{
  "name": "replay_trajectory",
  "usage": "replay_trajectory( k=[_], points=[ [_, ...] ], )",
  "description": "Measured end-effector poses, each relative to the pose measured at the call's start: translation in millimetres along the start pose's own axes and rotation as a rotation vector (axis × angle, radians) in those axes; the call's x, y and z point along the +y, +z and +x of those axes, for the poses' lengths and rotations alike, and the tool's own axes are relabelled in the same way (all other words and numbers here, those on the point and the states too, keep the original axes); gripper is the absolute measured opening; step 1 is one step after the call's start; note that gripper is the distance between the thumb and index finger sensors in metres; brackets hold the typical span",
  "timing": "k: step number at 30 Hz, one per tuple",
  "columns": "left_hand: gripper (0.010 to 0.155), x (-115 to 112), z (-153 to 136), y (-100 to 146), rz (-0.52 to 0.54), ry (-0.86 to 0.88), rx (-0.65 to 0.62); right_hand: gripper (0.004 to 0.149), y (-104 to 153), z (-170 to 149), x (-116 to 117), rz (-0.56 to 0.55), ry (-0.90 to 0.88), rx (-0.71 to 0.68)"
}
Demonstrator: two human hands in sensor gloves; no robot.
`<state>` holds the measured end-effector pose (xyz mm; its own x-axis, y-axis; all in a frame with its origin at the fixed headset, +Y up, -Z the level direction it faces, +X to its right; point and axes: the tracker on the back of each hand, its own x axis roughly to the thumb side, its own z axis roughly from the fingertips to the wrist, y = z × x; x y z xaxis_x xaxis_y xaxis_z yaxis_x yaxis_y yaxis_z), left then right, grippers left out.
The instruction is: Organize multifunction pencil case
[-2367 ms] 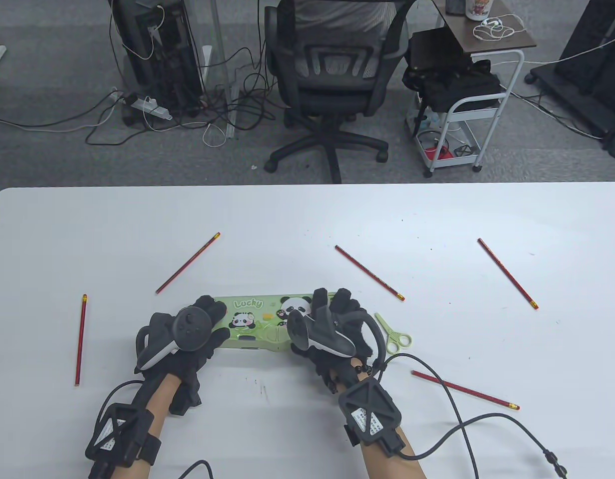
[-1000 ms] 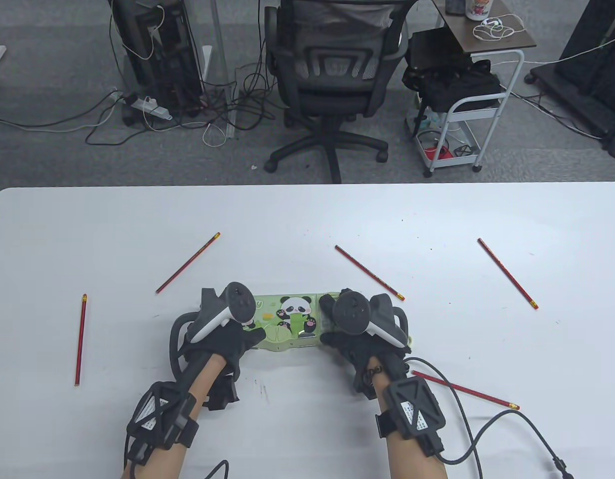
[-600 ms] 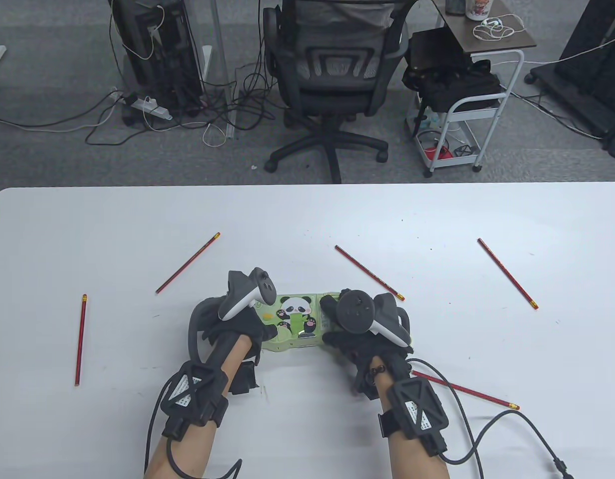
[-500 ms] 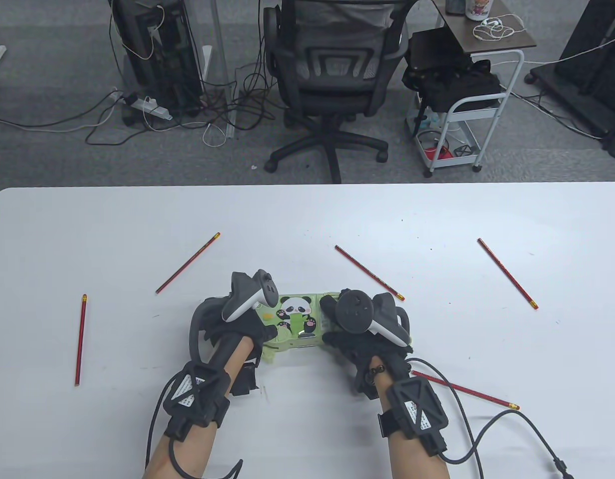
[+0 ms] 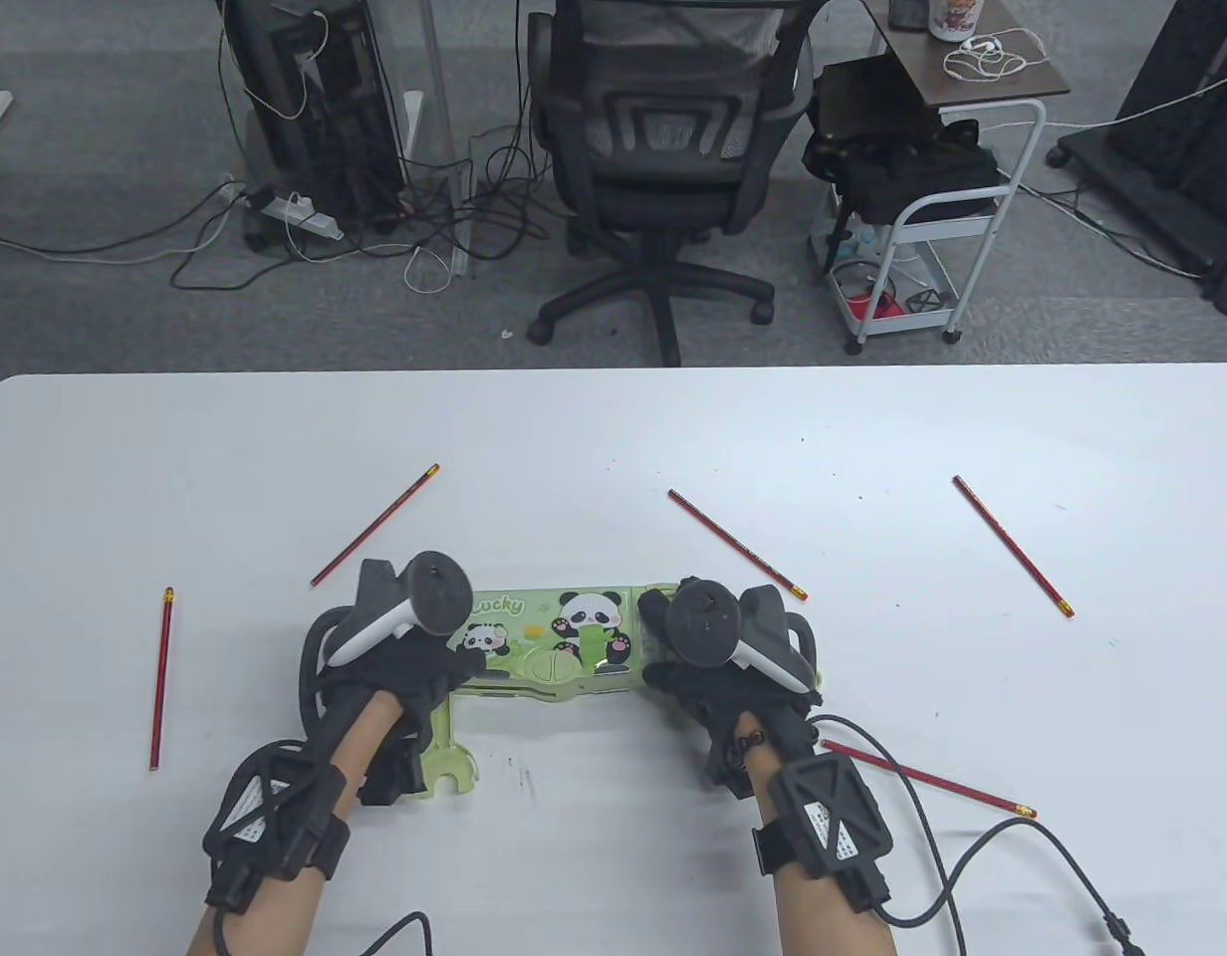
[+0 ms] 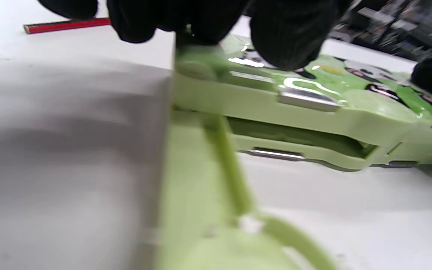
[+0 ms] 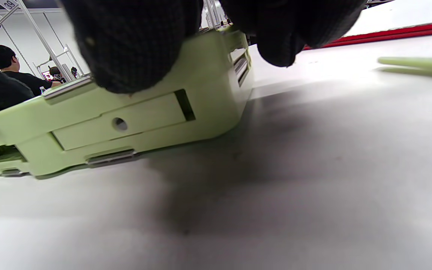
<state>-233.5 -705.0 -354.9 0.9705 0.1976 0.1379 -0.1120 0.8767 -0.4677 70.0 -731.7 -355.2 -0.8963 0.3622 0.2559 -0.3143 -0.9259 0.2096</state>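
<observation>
While the left hand (image 5: 399, 672) grips the green panda pencil case (image 5: 564, 642) at its left end, the right hand (image 5: 718, 677) clasps its right end (case flat on the white table (image 5: 613, 438)); a swung-out green tray (image 5: 444, 742) projects toward the person.

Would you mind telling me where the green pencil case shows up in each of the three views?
Table view: pencil case lies low in the middle, between the left hand and right hand.
Left wrist view: the case runs across the upper right, under the gloved fingers.
Right wrist view: the case fills the left, under the fingers.
Shared landmark: the case's pale green front edge with its slots.
</observation>
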Motion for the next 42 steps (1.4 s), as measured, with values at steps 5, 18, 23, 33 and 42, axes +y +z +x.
replay_trajectory(
  k=[5, 18, 23, 33, 42],
  points=[
    [0.056, -20, -38, 7, 0.154, 0.093, -0.124, 0.074, 0, 1, 0, 0.003, 0.007, 0.0],
    [0.055, -29, -46, 9, 0.201, 0.135, -0.176, 0.075, 0, 3, 1, 0.006, 0.039, -0.002],
    [0.055, -28, -44, 9, 0.206, 0.104, -0.176, 0.075, 2, 5, 0, 0.012, 0.061, -0.004],
    [0.055, -27, -42, 8, 0.201, 0.061, -0.171, 0.075, 26, -3, -41, -0.051, 0.048, 0.07],
    [0.055, -26, -41, 7, 0.196, 0.033, -0.166, 0.072, 50, -30, -61, -0.102, 0.209, 0.248]
  ],
)
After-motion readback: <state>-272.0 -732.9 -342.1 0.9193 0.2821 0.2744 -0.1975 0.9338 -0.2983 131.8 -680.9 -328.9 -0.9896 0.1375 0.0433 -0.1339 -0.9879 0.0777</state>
